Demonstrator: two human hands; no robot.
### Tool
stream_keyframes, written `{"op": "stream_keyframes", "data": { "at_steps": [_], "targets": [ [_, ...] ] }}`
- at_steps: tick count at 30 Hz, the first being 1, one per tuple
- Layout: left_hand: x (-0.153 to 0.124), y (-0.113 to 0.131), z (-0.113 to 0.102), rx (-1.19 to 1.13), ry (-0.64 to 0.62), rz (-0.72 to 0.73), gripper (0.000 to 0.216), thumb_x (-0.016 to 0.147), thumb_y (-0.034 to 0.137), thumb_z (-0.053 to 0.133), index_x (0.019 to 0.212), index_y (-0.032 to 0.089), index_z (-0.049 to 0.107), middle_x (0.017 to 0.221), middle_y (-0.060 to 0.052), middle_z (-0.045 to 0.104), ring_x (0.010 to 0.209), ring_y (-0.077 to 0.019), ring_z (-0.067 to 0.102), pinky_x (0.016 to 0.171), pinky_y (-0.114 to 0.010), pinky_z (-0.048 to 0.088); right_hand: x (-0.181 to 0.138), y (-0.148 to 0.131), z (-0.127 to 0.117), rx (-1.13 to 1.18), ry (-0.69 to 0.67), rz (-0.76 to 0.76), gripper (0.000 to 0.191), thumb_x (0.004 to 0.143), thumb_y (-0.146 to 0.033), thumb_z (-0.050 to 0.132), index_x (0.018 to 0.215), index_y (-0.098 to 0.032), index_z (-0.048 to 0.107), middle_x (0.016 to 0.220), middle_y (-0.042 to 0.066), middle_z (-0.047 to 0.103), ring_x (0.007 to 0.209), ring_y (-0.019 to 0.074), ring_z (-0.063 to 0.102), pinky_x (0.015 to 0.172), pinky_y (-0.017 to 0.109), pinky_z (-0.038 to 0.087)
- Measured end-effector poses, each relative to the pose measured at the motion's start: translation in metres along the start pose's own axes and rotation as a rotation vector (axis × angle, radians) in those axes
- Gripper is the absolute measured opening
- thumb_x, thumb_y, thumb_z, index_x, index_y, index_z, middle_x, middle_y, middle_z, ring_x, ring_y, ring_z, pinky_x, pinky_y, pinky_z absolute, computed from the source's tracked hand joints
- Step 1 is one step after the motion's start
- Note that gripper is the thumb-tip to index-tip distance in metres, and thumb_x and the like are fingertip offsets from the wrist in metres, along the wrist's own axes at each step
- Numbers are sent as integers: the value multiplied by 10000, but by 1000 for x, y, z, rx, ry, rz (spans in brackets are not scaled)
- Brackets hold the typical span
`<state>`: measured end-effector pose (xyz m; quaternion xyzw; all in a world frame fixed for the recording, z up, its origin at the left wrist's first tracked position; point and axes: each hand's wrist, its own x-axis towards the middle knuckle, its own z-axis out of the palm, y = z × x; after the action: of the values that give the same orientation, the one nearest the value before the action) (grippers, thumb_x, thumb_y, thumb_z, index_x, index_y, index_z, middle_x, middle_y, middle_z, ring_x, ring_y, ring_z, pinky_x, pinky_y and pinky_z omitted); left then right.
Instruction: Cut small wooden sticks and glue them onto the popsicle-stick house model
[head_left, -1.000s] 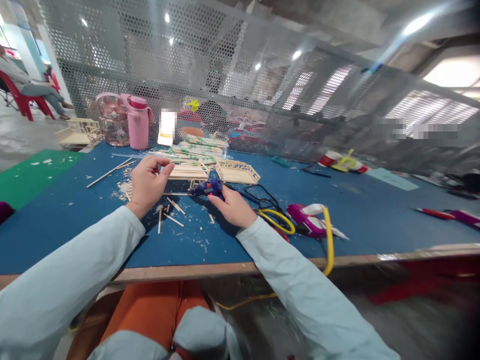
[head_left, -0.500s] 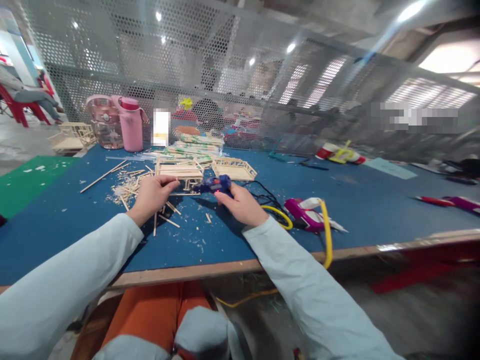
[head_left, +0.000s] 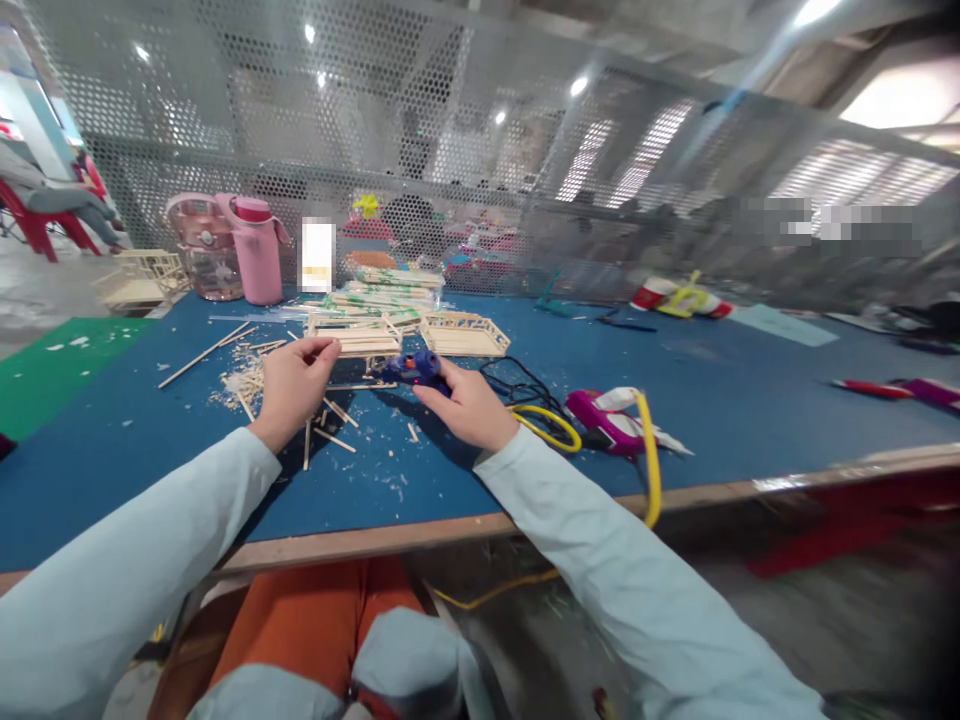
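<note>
My left hand (head_left: 295, 388) is closed in a pinch at the left front of a small wooden stick model (head_left: 360, 343). What its fingertips hold, if anything, is too small to make out. My right hand (head_left: 474, 402) is wrapped around a blue glue gun (head_left: 418, 368), its nozzle pointing left at the front of the model. A second stick piece, a tray-like frame (head_left: 465, 335), lies just behind and right of the glue gun. Loose sticks (head_left: 336, 440) and wood scraps (head_left: 241, 385) are scattered around my left hand.
Packs of sticks (head_left: 390, 298) lie behind the model. A pink bottle (head_left: 256, 255) and a clear jug (head_left: 206, 255) stand at the back left. On the right, a purple-and-white tool (head_left: 611, 420) sits beside a yellow cable (head_left: 651, 470) crossing the table edge (head_left: 697, 492).
My left hand has moved slightly up and left in its pinch, while the model stays in place. The glue gun in my right hand has shifted a little left. The view has moved slightly.
</note>
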<state>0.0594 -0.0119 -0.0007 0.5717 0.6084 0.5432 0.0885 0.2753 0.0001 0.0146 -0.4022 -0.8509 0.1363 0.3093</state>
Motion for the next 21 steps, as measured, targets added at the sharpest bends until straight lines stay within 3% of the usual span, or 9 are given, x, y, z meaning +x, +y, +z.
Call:
{"op": "stream_keyframes", "data": {
  "at_steps": [9, 21],
  "targets": [
    [3, 3, -1, -45, -17, -4, 300, 729, 360, 532, 819, 133, 705, 706, -39, 691, 589, -139, 565, 595, -251, 437, 15, -6, 2, -181, -53, 5, 304, 810, -286, 465, 1040, -119, 573, 886, 100, 661, 750, 198, 579, 688, 275, 404],
    [4, -1, 0, -36, -34, -16, 290, 727, 360, 530, 808, 144, 707, 719, -34, 697, 602, -146, 576, 618, -252, 450, 16, -9, 2, -225, -83, 11, 309, 821, -286, 446, 1065, -126, 547, 985, 126, 649, 870, 241, 589, 750, 303, 414]
  ]
}}
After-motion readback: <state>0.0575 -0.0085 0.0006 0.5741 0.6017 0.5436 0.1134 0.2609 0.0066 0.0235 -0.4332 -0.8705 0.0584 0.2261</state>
